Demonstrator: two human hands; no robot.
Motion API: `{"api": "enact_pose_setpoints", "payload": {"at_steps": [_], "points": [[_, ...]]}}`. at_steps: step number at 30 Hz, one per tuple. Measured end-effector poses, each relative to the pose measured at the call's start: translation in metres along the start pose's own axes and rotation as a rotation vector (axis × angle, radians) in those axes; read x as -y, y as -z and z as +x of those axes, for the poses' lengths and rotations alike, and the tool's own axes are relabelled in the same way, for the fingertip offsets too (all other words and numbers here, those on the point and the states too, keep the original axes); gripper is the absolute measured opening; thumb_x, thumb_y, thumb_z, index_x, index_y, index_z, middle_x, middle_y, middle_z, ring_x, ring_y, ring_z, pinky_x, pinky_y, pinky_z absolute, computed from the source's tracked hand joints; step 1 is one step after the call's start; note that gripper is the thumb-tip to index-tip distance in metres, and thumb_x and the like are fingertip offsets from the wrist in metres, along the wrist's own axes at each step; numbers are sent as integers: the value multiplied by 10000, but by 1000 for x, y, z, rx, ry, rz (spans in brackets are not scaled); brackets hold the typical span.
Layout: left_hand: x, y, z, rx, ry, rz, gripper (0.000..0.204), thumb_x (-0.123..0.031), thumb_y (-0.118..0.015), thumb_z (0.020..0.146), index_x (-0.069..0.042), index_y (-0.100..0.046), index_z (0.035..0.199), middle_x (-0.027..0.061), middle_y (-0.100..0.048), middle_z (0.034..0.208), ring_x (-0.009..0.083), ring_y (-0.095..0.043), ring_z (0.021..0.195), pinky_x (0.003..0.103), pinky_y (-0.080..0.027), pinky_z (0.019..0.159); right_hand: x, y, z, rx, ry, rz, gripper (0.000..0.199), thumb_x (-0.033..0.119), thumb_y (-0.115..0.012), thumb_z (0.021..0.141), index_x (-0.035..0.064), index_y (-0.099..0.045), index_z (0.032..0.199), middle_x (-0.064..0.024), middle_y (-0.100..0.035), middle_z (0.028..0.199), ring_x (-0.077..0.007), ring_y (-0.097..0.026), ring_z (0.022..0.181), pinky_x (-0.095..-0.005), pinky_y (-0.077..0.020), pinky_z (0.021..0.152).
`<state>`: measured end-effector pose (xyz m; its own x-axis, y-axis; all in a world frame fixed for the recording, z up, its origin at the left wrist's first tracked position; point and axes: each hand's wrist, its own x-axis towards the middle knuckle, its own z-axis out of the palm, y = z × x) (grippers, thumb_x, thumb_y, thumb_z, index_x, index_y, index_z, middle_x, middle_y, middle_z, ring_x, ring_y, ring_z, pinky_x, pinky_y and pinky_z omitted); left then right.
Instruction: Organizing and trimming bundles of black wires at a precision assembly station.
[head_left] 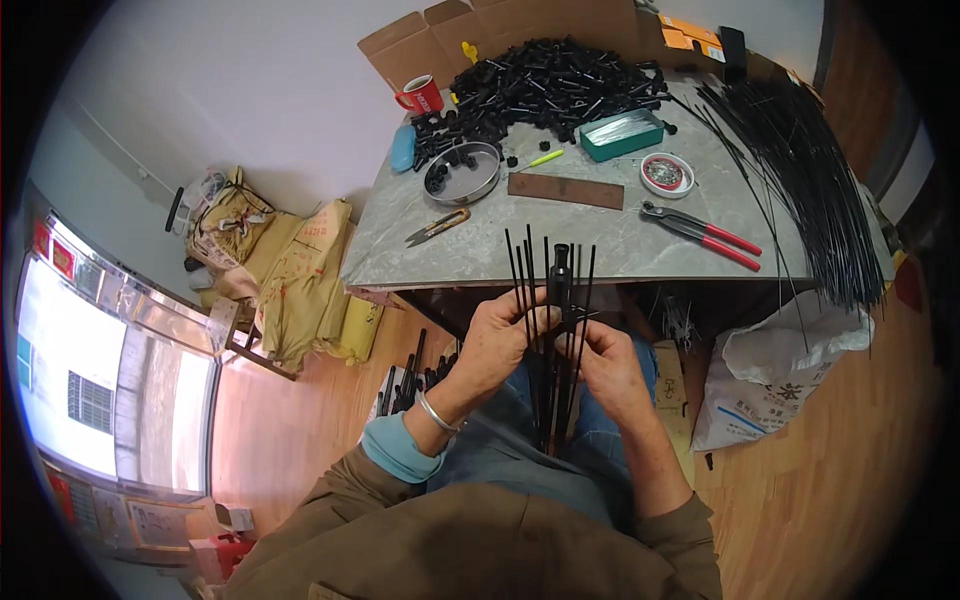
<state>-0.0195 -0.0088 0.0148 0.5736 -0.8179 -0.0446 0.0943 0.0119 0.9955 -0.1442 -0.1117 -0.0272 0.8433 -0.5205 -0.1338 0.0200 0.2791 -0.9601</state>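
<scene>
Above my lap, both hands hold what looks like a black umbrella frame (561, 270), with several thin rods upright around a thicker central tube. My left hand (496, 343) is closed around its left side, thumb and fingertips pressed near the tube. On the other side my right hand (612, 372) pinches close to the tube, just below a thin wire end. What exactly lies between the right fingertips is hidden. The rods' lower ends reach down toward my lap. Nearest on the table (480, 262) lie orange-handled thread snips (438, 228) and red-handled pincers (703, 234).
Behind stand a round metal tray (463, 188), a brown flat bar (565, 190), a green box (620, 138) and a small white dish (667, 175). A heap of black parts (550, 90) and a red mug (421, 95) lie farther back. Black rods (810, 170) overhang a white sack (755, 385).
</scene>
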Motion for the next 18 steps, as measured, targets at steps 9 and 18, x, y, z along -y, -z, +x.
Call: {"api": "enact_pose_setpoints", "payload": {"at_steps": [9, 18], "points": [[15, -13, -8, -161, -24, -176, 233, -125, -667, 877, -13, -659, 1081, -4, -669, 951, 64, -594, 847, 213, -476, 774, -16, -8, 0, -38, 125, -35, 170, 216, -582, 948, 52, -628, 943, 62, -587, 771, -7, -478, 644, -177, -373, 548], [17, 2, 1, -28, -104, -48, 227, -99, -572, 930, 12, -628, 1120, -25, -629, 872, 34, -555, 774, 192, -471, 680, -3, -13, 5, -32, 31, 126, 144, 233, -605, 933, 91, -621, 917, 77, -550, 732, -18, -473, 624, -181, -374, 551]]}}
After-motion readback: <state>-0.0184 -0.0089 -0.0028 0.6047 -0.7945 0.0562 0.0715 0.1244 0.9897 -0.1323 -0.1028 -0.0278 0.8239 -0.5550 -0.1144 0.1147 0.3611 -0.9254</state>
